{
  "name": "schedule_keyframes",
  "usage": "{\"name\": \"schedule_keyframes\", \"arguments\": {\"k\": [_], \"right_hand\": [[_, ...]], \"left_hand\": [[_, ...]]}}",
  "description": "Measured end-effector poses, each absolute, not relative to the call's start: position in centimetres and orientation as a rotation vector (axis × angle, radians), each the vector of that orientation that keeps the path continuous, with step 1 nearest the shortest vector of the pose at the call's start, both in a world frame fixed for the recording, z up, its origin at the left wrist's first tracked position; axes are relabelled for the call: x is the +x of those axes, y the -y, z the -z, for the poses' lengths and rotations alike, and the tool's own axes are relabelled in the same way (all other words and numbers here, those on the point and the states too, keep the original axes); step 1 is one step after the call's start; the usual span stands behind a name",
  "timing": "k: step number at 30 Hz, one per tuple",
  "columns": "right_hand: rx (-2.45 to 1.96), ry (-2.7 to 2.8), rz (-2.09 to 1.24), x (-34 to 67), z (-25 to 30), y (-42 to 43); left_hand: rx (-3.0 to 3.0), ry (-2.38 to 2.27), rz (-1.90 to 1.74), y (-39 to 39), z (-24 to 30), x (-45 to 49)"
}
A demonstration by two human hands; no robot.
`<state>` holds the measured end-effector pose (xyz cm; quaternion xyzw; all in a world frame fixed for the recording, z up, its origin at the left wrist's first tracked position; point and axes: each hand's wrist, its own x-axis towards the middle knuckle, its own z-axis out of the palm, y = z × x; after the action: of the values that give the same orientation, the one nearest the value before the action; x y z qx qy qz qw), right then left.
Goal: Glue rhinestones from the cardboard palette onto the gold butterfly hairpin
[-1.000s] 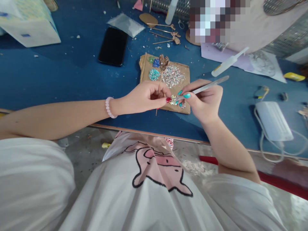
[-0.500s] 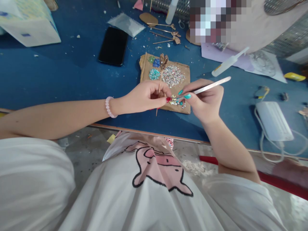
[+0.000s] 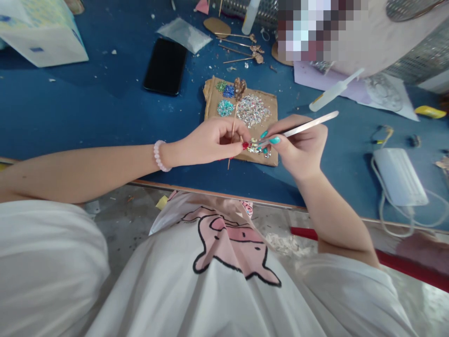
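Observation:
My left hand (image 3: 217, 140) is closed round a thin copper-coloured hair stick (image 3: 234, 124), which stands nearly upright with its brown ornament (image 3: 240, 89) at the top. In my right hand (image 3: 303, 147) is a pair of pale metal tweezers (image 3: 312, 123), pinched between thumb and fingers and slanting down to the left. Their tips come close to my left fingertips; whether they grip anything is too small to tell. Under both hands lies a piece of cardboard (image 3: 213, 121) with piles of silvery rhinestones (image 3: 252, 111), turquoise stones (image 3: 225, 108), blue stones (image 3: 228, 91) and yellowish stones (image 3: 254, 146).
Behind the cardboard lie several similar hair sticks (image 3: 238, 60), a plastic bag (image 3: 184, 35) and a black phone (image 3: 165, 67). A glue bottle (image 3: 328, 97) rests to the right, near a white power bank with a cable (image 3: 400, 177). A tissue box (image 3: 52, 40) stands far left.
My right hand and the tweezers have shifted very slightly to the right. My left hand stays in place, still on the hair stick.

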<state>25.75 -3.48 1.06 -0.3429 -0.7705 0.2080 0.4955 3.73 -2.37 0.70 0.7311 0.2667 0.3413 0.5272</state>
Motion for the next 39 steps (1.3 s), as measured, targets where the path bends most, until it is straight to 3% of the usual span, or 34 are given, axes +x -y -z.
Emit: {"name": "schedule_keyframes", "arguments": {"k": [39], "right_hand": [[-0.788,1.836,-0.526,25.5,-1.28,3.76]], "left_hand": [[1.737,-0.67,-0.809,2.6,-1.44,3.9]]}}
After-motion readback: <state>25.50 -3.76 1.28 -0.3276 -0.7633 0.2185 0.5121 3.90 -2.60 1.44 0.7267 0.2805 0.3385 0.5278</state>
